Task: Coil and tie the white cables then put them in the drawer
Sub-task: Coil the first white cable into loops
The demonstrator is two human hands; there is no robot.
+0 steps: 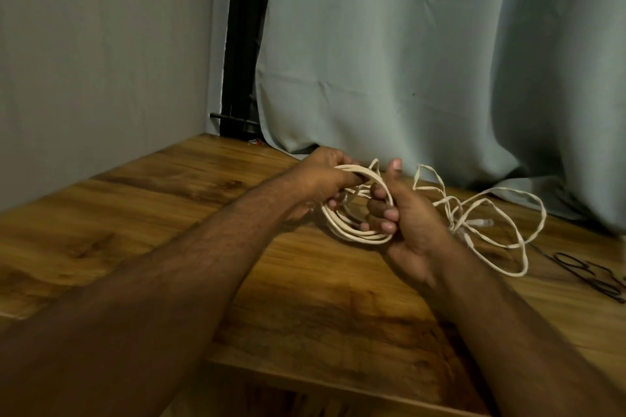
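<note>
step: coiling | left hand (318, 184) and right hand (403, 213) both gripping the white cable (355, 234) coil | next: gathering loose loops (501, 234) lying on table (169, 213)

No text, label, brand, number or sign can be read anywhere in the view.
</note>
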